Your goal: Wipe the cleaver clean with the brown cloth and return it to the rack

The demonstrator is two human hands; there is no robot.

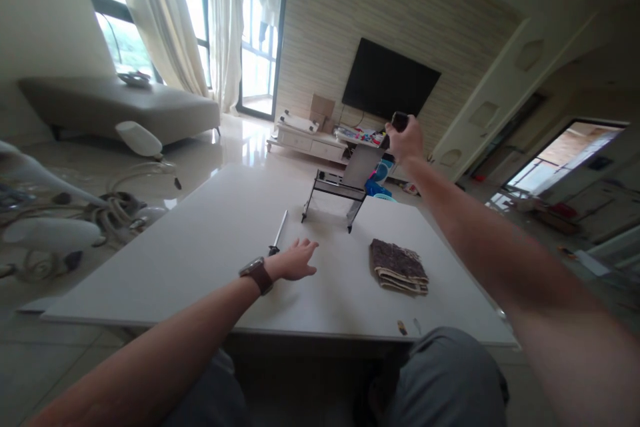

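Note:
My right hand (407, 139) is raised over the far side of the table, closed around a dark handle. A broad, flat grey blade (361, 165) slants down from it, like a cleaver's. The blade's lower edge overlaps a small dark frame on legs (340, 188) that stands on the table; I cannot tell if they touch. My left hand (299, 260), a watch on its wrist, reaches over the tabletop with fingers spread and holds nothing. Just beyond it lies a thin silver rod (281, 228) with a black grip, partly hidden by the wrist.
A folded brown cloth (399, 268) lies right of centre on the white table (200, 267). Near the front edge are a small yellow-and-black item (402, 327) and a small pale piece. Left of the table are white appliances with hoses (120, 203). A low cabinet (310, 145) stands beyond.

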